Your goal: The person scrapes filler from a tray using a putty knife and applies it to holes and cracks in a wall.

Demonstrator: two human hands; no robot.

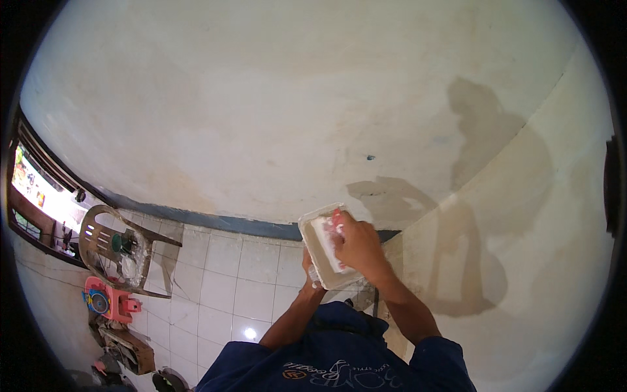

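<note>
In front of my body is a shallow, off-white rectangular paint tray [311,243], held tilted near the foot of the wall. My left hand [309,269] grips its left side from below; most of its fingers are hidden, and white smears show on it. My right hand [359,243] reaches over the tray, closed around a red-and-white tool that looks like a paint roller [326,243]. The tool's long white part lies inside the tray, while my fingers cover much of its red part.
A cream wall [261,117] with a blue-grey baseboard [241,225] rises ahead, meeting another wall at right. White tiles [219,274] cover the floor. At left stand a brown plastic chair [104,261] bearing items, a pink stool [121,304] and a wooden box [140,353].
</note>
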